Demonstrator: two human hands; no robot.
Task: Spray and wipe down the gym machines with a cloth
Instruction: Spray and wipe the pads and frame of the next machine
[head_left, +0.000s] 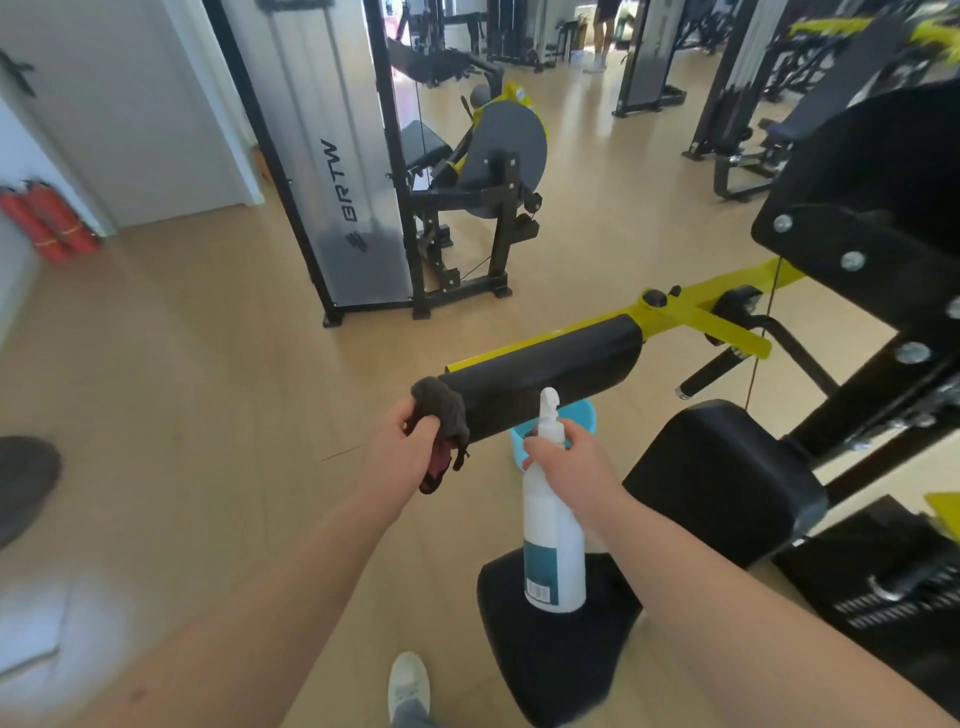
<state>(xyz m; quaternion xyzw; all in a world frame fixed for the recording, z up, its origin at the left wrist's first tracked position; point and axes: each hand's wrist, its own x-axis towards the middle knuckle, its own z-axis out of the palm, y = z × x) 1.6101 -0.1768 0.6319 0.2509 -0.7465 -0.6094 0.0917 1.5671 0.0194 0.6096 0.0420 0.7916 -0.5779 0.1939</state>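
My left hand (402, 447) grips a bunched dark grey cloth (441, 415) and holds it against the near end of a black padded arm rest (545, 371) on a yellow lever (691, 306). My right hand (566, 457) grips the neck of a white spray bottle (553, 540) with a teal label; its nozzle points toward the pad. The bottle hangs upright above a black seat cushion (550, 644).
A blue bucket (582, 415) stands on the wooden floor under the pad. A second black cushion (722, 478) and the machine's black frame (878, 208) fill the right. Another weight machine (353, 171) stands ahead; red extinguishers (47, 223) stand at the left wall. A person's legs (602, 36) show far off.
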